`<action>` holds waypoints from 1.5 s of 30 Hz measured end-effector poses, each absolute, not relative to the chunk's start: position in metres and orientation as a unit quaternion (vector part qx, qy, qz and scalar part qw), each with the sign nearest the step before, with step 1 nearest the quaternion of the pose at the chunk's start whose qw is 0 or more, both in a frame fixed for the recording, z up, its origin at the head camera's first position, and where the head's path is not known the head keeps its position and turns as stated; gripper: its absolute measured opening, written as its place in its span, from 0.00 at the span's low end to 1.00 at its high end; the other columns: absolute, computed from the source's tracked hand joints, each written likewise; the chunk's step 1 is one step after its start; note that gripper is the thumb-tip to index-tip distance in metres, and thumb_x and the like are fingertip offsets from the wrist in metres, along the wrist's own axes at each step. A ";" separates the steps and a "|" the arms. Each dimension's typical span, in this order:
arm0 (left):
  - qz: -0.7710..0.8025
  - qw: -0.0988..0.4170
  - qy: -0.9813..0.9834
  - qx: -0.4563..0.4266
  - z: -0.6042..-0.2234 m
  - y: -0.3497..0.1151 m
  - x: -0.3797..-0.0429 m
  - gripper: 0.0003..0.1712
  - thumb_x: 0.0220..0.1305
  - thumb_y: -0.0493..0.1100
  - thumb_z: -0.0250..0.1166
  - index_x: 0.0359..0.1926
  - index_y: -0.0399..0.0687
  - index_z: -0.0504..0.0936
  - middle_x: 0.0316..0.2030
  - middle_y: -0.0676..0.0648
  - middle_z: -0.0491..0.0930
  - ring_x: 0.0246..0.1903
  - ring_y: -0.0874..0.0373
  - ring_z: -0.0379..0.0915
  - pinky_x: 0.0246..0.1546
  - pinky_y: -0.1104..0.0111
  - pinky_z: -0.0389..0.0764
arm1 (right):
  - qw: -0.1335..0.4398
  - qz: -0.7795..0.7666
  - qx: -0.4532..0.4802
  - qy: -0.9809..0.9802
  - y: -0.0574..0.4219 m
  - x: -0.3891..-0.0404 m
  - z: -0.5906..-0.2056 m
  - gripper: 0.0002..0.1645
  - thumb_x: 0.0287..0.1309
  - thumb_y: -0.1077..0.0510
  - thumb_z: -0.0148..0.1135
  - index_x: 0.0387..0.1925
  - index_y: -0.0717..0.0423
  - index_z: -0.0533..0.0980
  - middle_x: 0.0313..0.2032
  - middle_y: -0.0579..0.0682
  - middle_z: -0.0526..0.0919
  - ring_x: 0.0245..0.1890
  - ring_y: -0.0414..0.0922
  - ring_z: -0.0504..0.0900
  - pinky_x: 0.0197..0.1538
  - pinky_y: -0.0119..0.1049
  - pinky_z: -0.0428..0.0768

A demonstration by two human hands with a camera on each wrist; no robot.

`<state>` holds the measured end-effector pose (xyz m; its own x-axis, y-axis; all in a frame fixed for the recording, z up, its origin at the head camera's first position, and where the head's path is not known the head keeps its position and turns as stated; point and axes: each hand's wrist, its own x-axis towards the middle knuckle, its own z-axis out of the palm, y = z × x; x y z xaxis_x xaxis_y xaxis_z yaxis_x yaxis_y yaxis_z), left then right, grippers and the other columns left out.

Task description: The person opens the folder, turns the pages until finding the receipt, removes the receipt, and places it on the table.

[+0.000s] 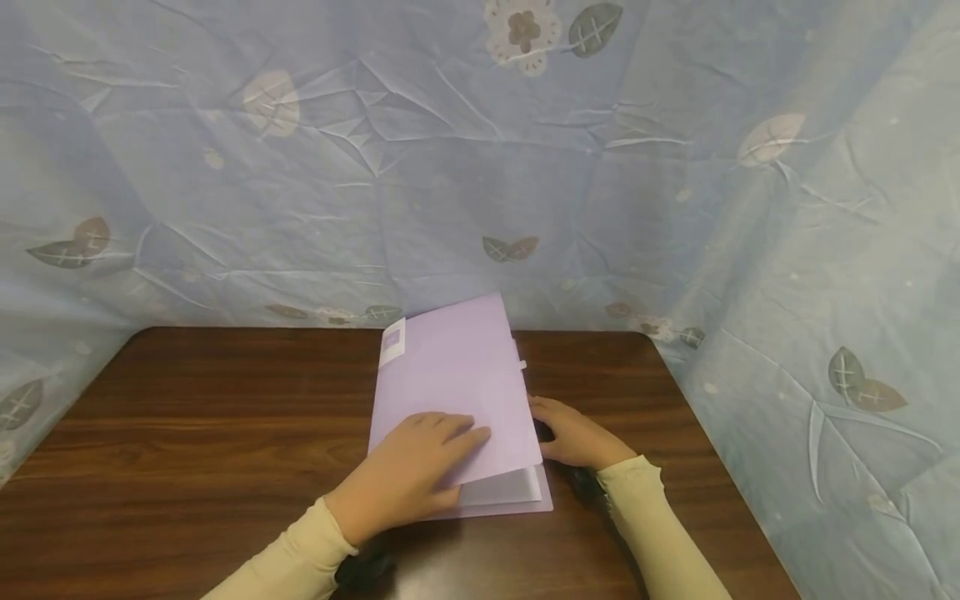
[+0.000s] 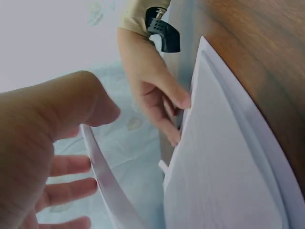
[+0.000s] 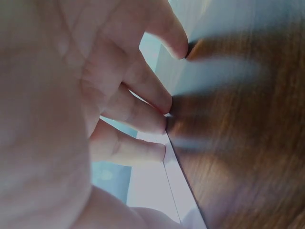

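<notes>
Folder (image 1: 457, 383), lilac, lay on the table (image 1: 225, 417), its cover (image 1: 450, 350) lifted over pale leaves (image 2: 214, 157); the left hand (image 1: 408, 471) pinched that cover between thumb and fingers. The right hand (image 1: 577, 433), fingers loosely spread, touched the right edge. More table stretched leftward than rightward (the left wrist view showed the gap inside best).

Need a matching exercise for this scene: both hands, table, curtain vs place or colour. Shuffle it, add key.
Column one
1. left hand
2. table
3. right hand
4. curtain

Column two
A. pale blue with printed leaves
B. at the right edge of the folder, as the head view shows it
C. dark brown with wood grain
D. holding the folder's raised cover

Pairs: 1-D, 2-C, 3-B, 4-A
</notes>
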<state>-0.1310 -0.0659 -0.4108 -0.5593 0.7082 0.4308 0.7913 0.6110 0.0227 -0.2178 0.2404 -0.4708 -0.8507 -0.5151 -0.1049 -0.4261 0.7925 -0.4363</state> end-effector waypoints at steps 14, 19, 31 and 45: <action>-0.131 0.250 -0.861 -0.422 -0.390 -0.119 -0.117 0.50 0.55 0.43 0.74 0.78 0.51 0.64 0.67 0.44 0.73 0.62 0.46 0.73 0.64 0.50 0.74 | 0.121 -0.198 -0.240 0.943 0.243 -0.216 -0.477 0.40 0.63 0.52 0.72 0.71 0.64 0.70 0.77 0.58 0.63 0.77 0.58 0.61 0.76 0.56 0.60; -0.152 0.288 -0.842 -0.430 -0.392 -0.142 -0.113 0.39 0.68 0.46 0.61 0.78 0.45 0.62 0.68 0.38 0.70 0.63 0.42 0.72 0.70 0.53 0.68 | 0.122 -0.198 -0.240 0.942 0.243 -0.217 -0.479 0.40 0.63 0.52 0.72 0.71 0.64 0.70 0.77 0.58 0.63 0.77 0.58 0.60 0.76 0.56 0.60; -0.150 0.507 -0.736 -0.422 -0.386 -0.160 -0.102 0.33 0.77 0.45 0.50 0.79 0.48 0.60 0.76 0.30 0.54 0.78 0.40 0.47 0.79 0.48 0.45 | 0.125 -0.206 -0.237 0.941 0.244 -0.215 -0.476 0.41 0.63 0.53 0.72 0.72 0.64 0.69 0.78 0.57 0.62 0.78 0.58 0.59 0.77 0.56 0.59; -0.044 0.536 -0.784 -0.311 -0.396 -0.166 -0.073 0.51 0.56 0.16 0.41 0.76 0.56 0.69 0.80 0.38 0.50 0.81 0.48 0.40 0.79 0.49 0.33 | 0.127 -0.207 -0.243 0.939 0.242 -0.218 -0.473 0.41 0.64 0.50 0.71 0.73 0.62 0.69 0.78 0.56 0.61 0.78 0.58 0.58 0.76 0.57 0.59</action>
<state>-0.0732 -0.1659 -0.3958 -0.2324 0.4408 0.8670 0.5356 0.8021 -0.2642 -0.2177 0.2420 -0.4733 -0.8502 -0.5082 -0.1376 -0.4033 0.7967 -0.4501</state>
